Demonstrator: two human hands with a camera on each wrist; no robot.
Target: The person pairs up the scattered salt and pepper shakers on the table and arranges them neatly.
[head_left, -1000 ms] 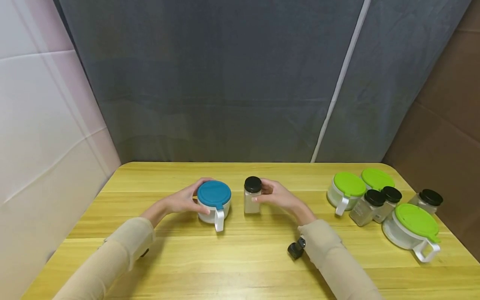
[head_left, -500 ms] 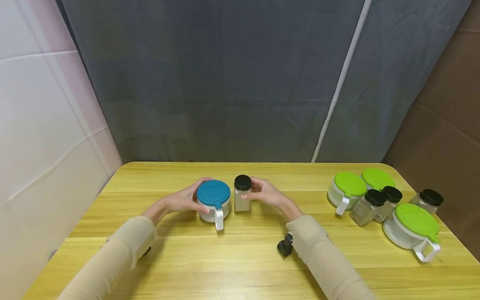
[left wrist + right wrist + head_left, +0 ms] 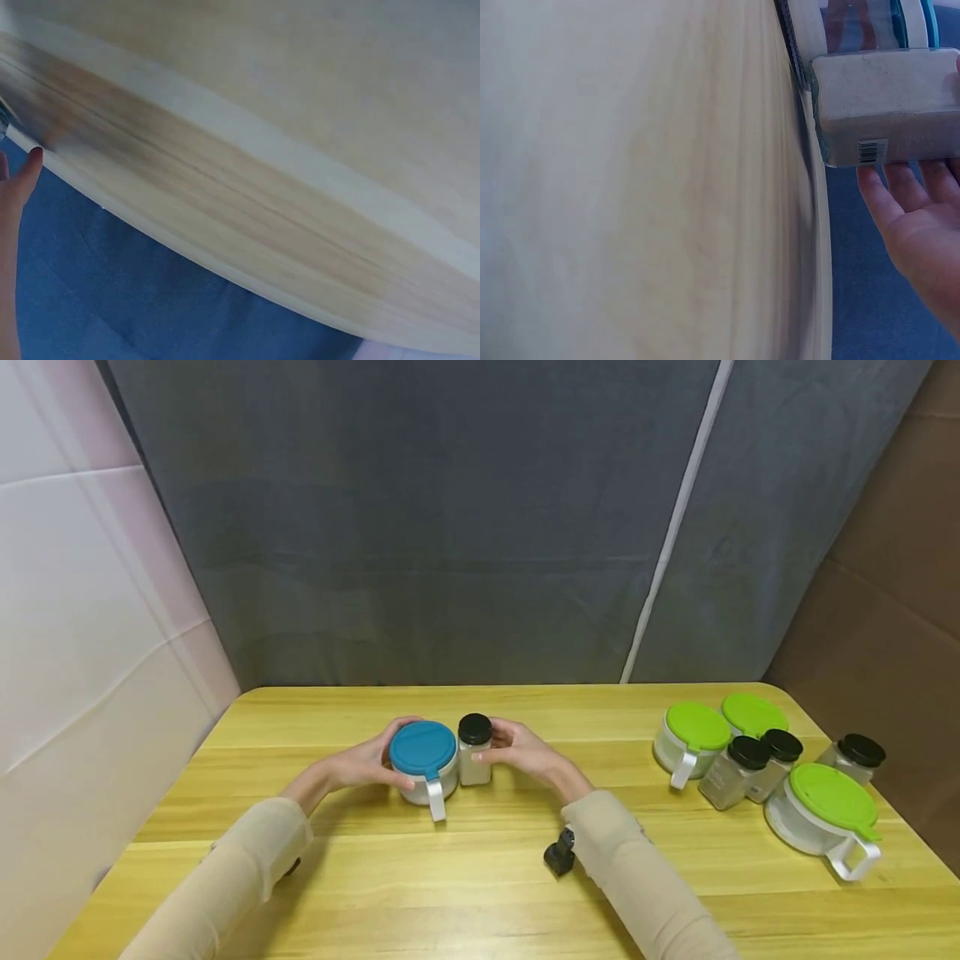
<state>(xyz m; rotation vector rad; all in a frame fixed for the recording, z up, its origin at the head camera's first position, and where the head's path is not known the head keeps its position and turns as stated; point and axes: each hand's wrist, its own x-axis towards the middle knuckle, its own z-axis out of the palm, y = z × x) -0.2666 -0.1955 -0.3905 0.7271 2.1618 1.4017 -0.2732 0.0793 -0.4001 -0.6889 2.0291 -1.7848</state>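
Note:
Near the middle of the table in the head view stands a clear jar with a blue lid [image 3: 423, 748] and a white handle facing the front. My left hand [image 3: 367, 762] grips it from the left, thumb in front. Immediately to its right is a square seasoning jar [image 3: 475, 764] with a black lid, upright. My right hand [image 3: 528, 753] holds that jar between thumb and fingers from its right side. The right wrist view shows the seasoning jar's pale contents and barcode. Whether the two jars touch, I cannot tell. Only part of my left hand [image 3: 19, 184] shows in the left wrist view.
At the right of the wooden table [image 3: 420, 893] stand several handled jars with green lids [image 3: 832, 797] and several black-lidded seasoning jars [image 3: 735, 772]. A grey curtain [image 3: 450, 527] hangs behind the table's far edge. A black wrist camera [image 3: 559, 853] hangs under the right sleeve.
My right hand has moved the seasoning jar leftward until it is right beside the blue-lidded jar. My left hand keeps its grip, with the blue-lidded jar nearly in place.

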